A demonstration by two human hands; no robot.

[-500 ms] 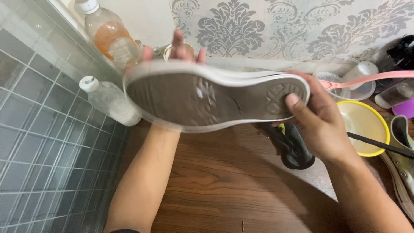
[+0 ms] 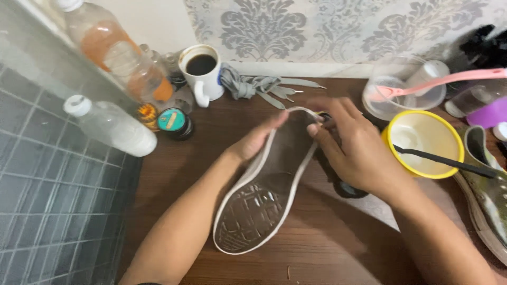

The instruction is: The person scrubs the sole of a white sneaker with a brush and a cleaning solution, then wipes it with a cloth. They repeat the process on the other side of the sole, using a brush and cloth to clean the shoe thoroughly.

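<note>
The sneaker, held crosswise and high half a second ago, now points away, sole up, heel nearest, low over the brown table. The left hand grips its far left edge; the right hand clasps the toe end. Now in view beyond: 1 white mug and grey laces.

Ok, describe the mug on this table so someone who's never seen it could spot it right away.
Start at the patterned grey wallpaper behind the wooden table. Against it, left of the pile of grey laces, stands the white mug. Unlike the clear bottles beside it, it is opaque, has a handle and holds dark liquid.
</note>
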